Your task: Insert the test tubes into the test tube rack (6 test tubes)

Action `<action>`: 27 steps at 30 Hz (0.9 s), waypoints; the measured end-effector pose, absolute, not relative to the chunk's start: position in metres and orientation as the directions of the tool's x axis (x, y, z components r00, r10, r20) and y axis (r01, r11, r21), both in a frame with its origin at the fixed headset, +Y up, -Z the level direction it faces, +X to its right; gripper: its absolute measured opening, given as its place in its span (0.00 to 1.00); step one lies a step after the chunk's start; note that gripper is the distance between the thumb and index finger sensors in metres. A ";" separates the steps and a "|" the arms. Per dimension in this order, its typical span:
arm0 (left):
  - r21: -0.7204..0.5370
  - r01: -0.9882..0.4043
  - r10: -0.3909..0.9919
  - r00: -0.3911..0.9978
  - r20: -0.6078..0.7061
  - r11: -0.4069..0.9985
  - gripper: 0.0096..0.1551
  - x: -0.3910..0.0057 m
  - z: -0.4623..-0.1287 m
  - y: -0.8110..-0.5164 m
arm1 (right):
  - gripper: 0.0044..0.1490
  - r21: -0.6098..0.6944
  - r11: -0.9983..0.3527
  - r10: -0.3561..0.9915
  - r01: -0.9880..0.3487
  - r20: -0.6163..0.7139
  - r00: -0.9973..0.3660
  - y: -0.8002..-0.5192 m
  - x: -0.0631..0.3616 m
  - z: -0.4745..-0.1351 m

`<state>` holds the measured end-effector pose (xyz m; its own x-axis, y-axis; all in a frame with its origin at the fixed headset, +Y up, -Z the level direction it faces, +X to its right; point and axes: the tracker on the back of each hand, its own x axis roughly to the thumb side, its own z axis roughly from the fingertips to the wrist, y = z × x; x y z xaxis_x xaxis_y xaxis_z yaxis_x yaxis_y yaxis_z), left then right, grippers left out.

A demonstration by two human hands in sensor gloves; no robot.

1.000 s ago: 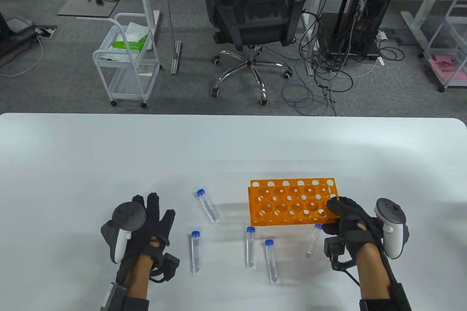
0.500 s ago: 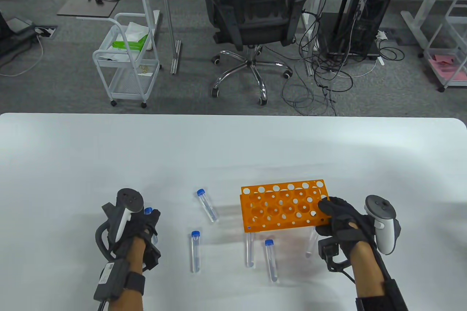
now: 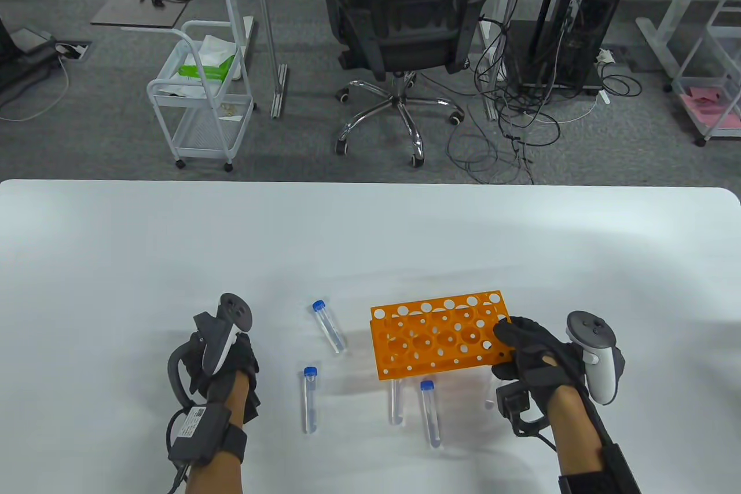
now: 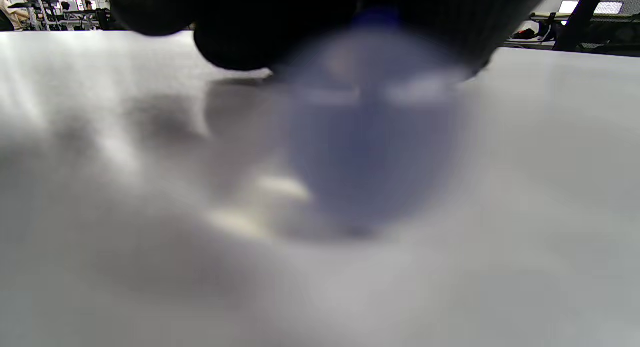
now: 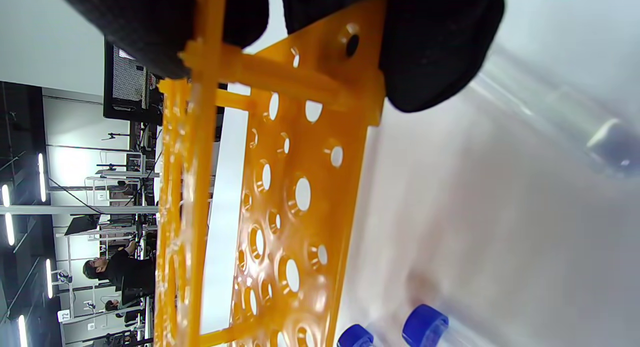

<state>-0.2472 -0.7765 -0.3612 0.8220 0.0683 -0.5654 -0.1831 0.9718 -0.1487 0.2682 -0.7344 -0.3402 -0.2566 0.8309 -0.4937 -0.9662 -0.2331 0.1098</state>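
Right hand [image 3: 535, 352]: lower right of the table view, grasping the right end of the orange rack [image 3: 440, 335]; in the right wrist view the gloved fingers [image 5: 440, 47] clamp the rack's end plate.
Rack: tilted, its left end higher in the frame's centre, its near edge covering the tops of two tubes.
Left hand [image 3: 228, 361]: lower left, clenched; the left wrist view shows a blurred clear tube with a blue cap [image 4: 372, 132] under the fingers, close to the lens.
Loose tubes on the tabletop [image 3: 370, 239]: one [image 3: 329, 325] and another [image 3: 310, 399] between the hands; two [image 3: 396, 402] [image 3: 430, 413] just below the rack.
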 end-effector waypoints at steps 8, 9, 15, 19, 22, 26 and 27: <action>-0.104 -0.312 0.201 0.797 -0.570 0.944 0.31 -0.251 -0.359 -0.768 | 0.30 0.109 -0.225 0.834 -0.968 -0.492 -0.250 -0.734 0.268 -0.340; -0.091 -0.332 0.226 0.792 -0.567 0.939 0.31 -0.251 -0.359 -0.765 | 0.30 0.109 -0.227 0.834 -0.968 -0.492 -0.251 -0.734 0.268 -0.340; -0.024 -0.383 0.314 0.791 -0.525 0.924 0.29 -0.248 -0.355 -0.745 | 0.30 0.117 -0.225 0.832 -0.967 -0.494 -0.253 -0.734 0.266 -0.339; 0.034 -0.399 0.366 0.797 -0.480 0.916 0.27 -0.243 -0.352 -0.730 | 0.30 0.119 -0.227 0.831 -0.967 -0.494 -0.256 -0.735 0.264 -0.338; 0.064 -0.409 0.393 0.805 -0.444 0.910 0.27 -0.238 -0.350 -0.720 | 0.30 0.121 -0.229 0.829 -0.966 -0.495 -0.259 -0.735 0.263 -0.337; 0.125 -0.418 0.433 0.815 -0.385 0.900 0.28 -0.230 -0.345 -0.703 | 0.30 0.126 -0.238 0.825 -0.963 -0.497 -0.269 -0.736 0.261 -0.337; 0.141 -0.421 0.443 0.817 -0.369 0.896 0.28 -0.227 -0.344 -0.699 | 0.30 0.128 -0.240 0.824 -0.962 -0.498 -0.272 -0.736 0.260 -0.337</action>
